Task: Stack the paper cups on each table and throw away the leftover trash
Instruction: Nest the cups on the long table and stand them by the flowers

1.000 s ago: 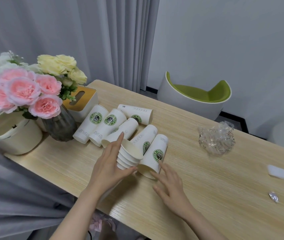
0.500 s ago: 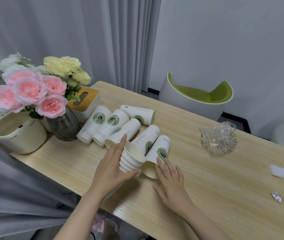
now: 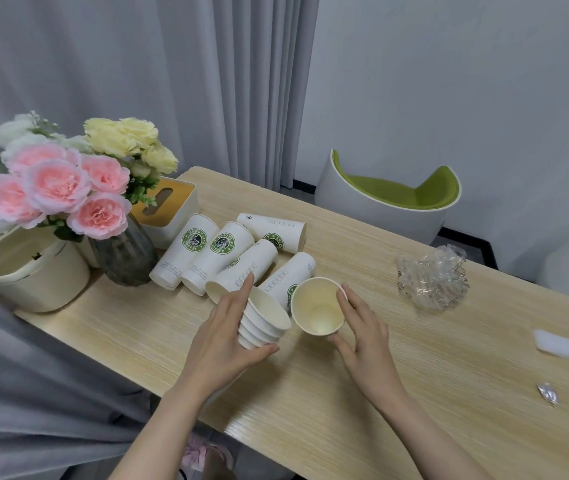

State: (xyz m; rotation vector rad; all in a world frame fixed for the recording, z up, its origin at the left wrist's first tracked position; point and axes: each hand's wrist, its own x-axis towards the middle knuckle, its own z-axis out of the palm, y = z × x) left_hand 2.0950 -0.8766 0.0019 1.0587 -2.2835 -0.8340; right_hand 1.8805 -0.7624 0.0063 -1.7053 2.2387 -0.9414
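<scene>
Since the earlier frame, the right hand (image 3: 362, 327) has lifted one paper cup (image 3: 317, 306) off the table (image 3: 414, 375) and turned its open mouth up toward the camera. That cup now sits between curled fingertips on its far rim and the thumb below its near rim. Just beside it, the left hand (image 3: 224, 334) grips a nested stack of cups (image 3: 265, 322), index finger stretched along the top, thumb under the lowest rim, the stack tilted with its mouth toward the single cup. Five loose cups (image 3: 227, 258) lie on their sides behind both hands, next to a vase of flowers (image 3: 123, 254). Crumpled clear plastic (image 3: 432, 278) lies well apart on the right.
</scene>
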